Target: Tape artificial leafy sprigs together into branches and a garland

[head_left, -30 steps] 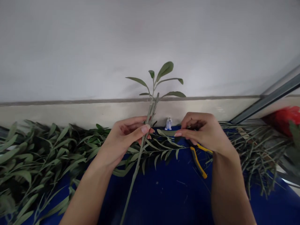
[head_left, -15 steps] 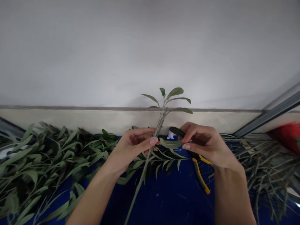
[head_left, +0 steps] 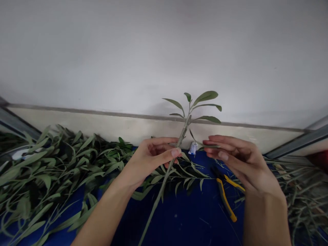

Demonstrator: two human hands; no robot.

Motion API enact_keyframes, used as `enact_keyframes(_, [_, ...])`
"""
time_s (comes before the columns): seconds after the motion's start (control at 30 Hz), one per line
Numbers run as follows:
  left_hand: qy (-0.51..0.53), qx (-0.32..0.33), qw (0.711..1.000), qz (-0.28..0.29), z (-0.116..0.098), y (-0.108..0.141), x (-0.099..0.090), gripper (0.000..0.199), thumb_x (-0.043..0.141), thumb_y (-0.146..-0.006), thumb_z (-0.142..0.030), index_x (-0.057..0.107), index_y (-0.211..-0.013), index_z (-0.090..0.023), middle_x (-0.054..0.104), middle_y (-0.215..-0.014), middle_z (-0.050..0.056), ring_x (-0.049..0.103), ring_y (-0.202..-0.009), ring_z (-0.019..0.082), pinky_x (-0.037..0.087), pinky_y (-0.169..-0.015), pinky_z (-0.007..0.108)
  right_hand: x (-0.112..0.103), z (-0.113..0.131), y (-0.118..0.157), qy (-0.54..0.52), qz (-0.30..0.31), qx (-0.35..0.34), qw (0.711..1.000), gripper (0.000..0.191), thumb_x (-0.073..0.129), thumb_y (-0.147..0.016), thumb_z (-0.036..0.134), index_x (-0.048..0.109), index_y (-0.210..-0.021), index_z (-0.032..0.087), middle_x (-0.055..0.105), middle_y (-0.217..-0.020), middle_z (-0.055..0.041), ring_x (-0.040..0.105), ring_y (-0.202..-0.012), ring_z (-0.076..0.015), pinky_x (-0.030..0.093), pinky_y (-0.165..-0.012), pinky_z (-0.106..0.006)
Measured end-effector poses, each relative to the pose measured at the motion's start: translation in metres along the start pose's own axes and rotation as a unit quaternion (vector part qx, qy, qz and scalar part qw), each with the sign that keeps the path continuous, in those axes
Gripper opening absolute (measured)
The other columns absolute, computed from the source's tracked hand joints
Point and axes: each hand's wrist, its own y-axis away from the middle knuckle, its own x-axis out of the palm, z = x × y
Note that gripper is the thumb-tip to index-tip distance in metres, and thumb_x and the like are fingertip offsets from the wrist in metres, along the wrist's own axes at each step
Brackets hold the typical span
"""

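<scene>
In the head view, our left hand (head_left: 151, 159) clenches a leafy stem (head_left: 160, 191), which rises toward 12 o'clock. Our right hand (head_left: 242, 157) is released, its fingertips (head_left: 212, 138) just beside a thin leaf (head_left: 200, 143). Yellow-handled pliers (head_left: 225, 200) lie at 5 o'clock on the blue table (head_left: 179, 218), with leafy branches (head_left: 51, 171) piled at 9 o'clock. A slack left grip could let the stem slip; a sharp tug could tear the leaf or bend the stem.

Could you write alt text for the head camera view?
A left hand holds a leafy stem while the right hand hovers beside it. Yellow-handled pliers lie on a blue surface, with piled foliage to the left.
</scene>
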Motion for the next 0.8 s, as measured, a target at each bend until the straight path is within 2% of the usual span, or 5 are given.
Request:
enact_keyframes(0.1, [-0.001,0.005,1.000,0.005,0.000,0.000,-0.001,0.037,0.087,-0.079,-0.033,0.079,-0.112,-0.020,0.079,-0.085,0.007,0.067,-0.069,0.016,0.047,-0.056,0.024,-0.002,0.001,0.005,-0.034,-0.029,-0.031,0.999,0.018,0.080,-0.088,0.035,0.079,-0.105,0.032,0.081,-0.094,-0.0055,0.077,-0.071,-0.0211,0.065,-0.060,-0.030])
enact_keyframes(0.2, [-0.006,0.006,1.000,0.006,0.001,-0.001,-0.003,0.038,0.087,-0.079,-0.034,0.079,-0.113,-0.019,0.079,-0.086,0.008,0.067,-0.069,0.016,0.047,-0.055,0.024,-0.004,-0.001,0.007,-0.063,-0.090,-0.088,0.990,0.014,0.083,-0.083,0.043,0.077,-0.090,0.033,0.076,-0.076,-0.0022,0.063,-0.050,-0.0155,0.052,-0.043,-0.027])
enact_keyframes(0.4, [-0.012,0.006,1.000,0.013,0.001,0.000,-0.003,0.035,0.085,-0.081,-0.033,0.078,-0.114,-0.021,0.080,-0.087,0.007,0.066,-0.067,0.014,0.047,-0.056,0.023,0.000,-0.006,-0.005,-0.013,-0.133,-0.130,0.983,0.007,0.082,-0.085,0.036,0.079,-0.087,0.030,0.070,-0.081,-0.0033,0.067,-0.079,-0.0199,0.057,-0.074,-0.036])
enact_keyframes(0.6, [-0.039,-0.009,0.999,0.019,0.002,0.000,-0.001,0.045,0.085,-0.081,-0.037,0.076,-0.121,-0.019,0.079,-0.088,0.010,0.069,-0.072,0.019,0.049,-0.059,0.027,0.027,-0.008,-0.015,0.043,-0.123,-0.061,0.990,0.012,0.082,-0.085,0.027,0.072,-0.092,0.023,0.069,-0.067,0.0000,0.064,-0.050,-0.0140,0.050,-0.046,-0.026])
enact_keyframes(0.8, [-0.055,-0.004,0.998,0.030,0.006,-0.001,0.001,0.041,0.082,-0.083,-0.038,0.077,-0.121,-0.024,0.078,-0.084,0.007,0.066,-0.070,0.017,0.046,-0.055,0.024,0.026,-0.008,-0.015,0.022,-0.038,0.012,0.999,0.013,0.087,-0.079,0.024,0.078,-0.089,0.022,0.078,-0.079,-0.0042,0.076,-0.070,-0.0192,0.064,-0.068,-0.029])
